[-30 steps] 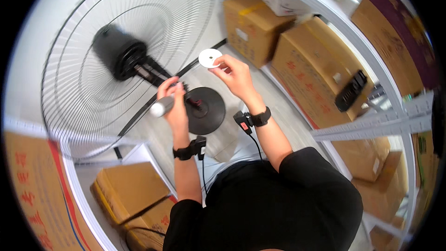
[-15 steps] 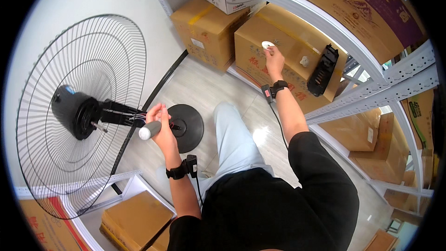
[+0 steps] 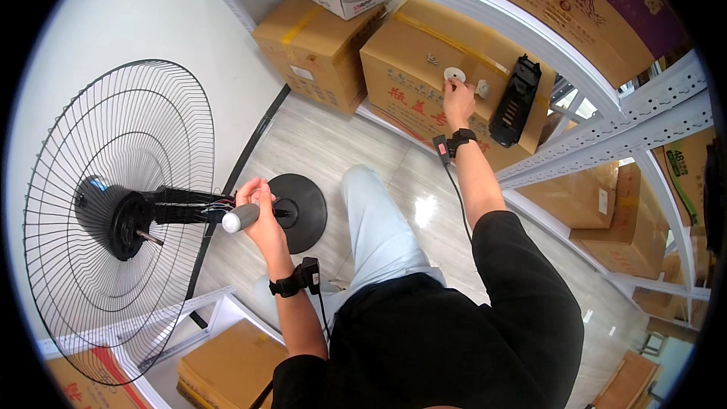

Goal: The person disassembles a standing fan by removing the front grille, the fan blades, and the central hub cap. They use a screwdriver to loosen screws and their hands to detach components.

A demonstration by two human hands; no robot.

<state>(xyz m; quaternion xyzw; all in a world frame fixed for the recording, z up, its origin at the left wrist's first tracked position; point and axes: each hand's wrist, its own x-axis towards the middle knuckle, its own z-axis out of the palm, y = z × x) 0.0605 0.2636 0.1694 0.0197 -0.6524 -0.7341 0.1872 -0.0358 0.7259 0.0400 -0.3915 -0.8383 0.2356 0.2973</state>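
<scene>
My left hand [image 3: 263, 221] is closed round a grey handle [image 3: 241, 218] with a white end cap, like a screwdriver's; its shaft is hidden. Just beyond is the opened black neck of a standing fan [image 3: 193, 205], with thin wires showing. A bare metal shaft [image 3: 150, 238] sticks out of the fan's motor housing [image 3: 113, 216]. My right hand [image 3: 459, 104] pinches a white round disc [image 3: 454, 74] at the top of a large cardboard box [image 3: 409, 38]. Close by on this box are small metal screws [image 3: 432, 59], a whitish lump [image 3: 482, 88] and a long black plastic cover [image 3: 517, 102].
The fan's wire guard [image 3: 60, 159] fills the left side, and its round black base [image 3: 303, 212] stands on the floor. White metal shelving [image 3: 568, 45] with cardboard boxes curves along the back and right. Another box [image 3: 235, 363] sits on a low shelf at front left.
My right hand has carried the white disc rightward over the box, past the screws, towards the whitish lump. My left hand keeps its grip on the handle. The view has shifted slightly.
</scene>
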